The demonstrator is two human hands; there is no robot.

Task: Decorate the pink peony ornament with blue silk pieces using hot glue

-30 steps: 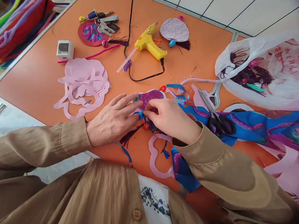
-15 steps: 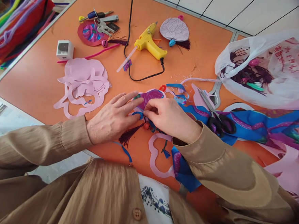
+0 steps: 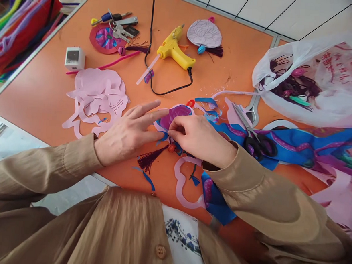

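A purple and blue fabric piece with a pink border [image 3: 177,113] lies on the table between my two hands. My right hand [image 3: 198,137] is closed in a pinch at its lower edge. The dark cord of a tassel runs from these fingertips down to a small orange-red bell [image 3: 171,148]. Below the bell, the dark purple tassel [image 3: 150,159] fans out to the left. My left hand [image 3: 130,133] is open, its fingers spread, with fingertips at the left edge of the fabric piece. My right fingers hide part of that piece.
A yellow glue gun [image 3: 177,51] with its cord lies behind my hands. Scissors [image 3: 254,137] rest on blue fabric [image 3: 295,144] at right. Pink cutouts [image 3: 97,86] are piled at left. A white plastic bag [image 3: 326,86] of tassels stands back right; keys [image 3: 121,31] lie back left.
My left hand has drawn back slightly to the left, showing more of the fabric piece's left side and the tassel. My right hand keeps its pinch almost in place.
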